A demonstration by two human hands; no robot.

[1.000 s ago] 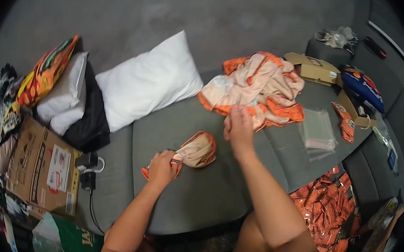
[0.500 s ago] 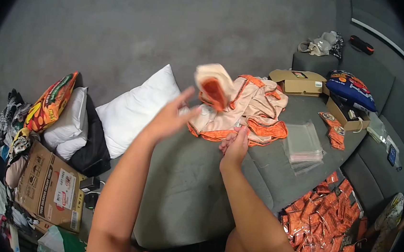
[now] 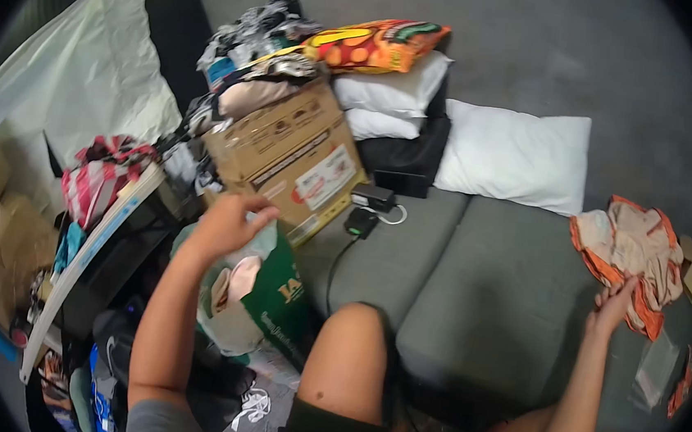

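Observation:
My left hand (image 3: 230,224) is over a green bag (image 3: 278,288), its thumb stretched out and the other fingers mostly hidden. Nothing shows in its grasp. Pale and peach folded cloth (image 3: 243,278) lies in the mouth of the bag, below the hand. Far to the right, my right hand (image 3: 611,307) has its fingers curled at the near edge of a beige garment with orange trim (image 3: 635,249). That garment lies crumpled on the grey sofa seat (image 3: 495,295).
A brown carton (image 3: 285,157) stands behind the bag, with clothes on top. White pillows (image 3: 516,157), a black power adapter (image 3: 372,197) with its cable, and clear plastic sleeves (image 3: 657,371) lie along the sofa. A curved pale board edge (image 3: 92,251) rises at left.
The view has swung left. My left hand has moved from beside a blurred beige-and-orange bundle to above the green bag. My right hand has stayed at the garment.

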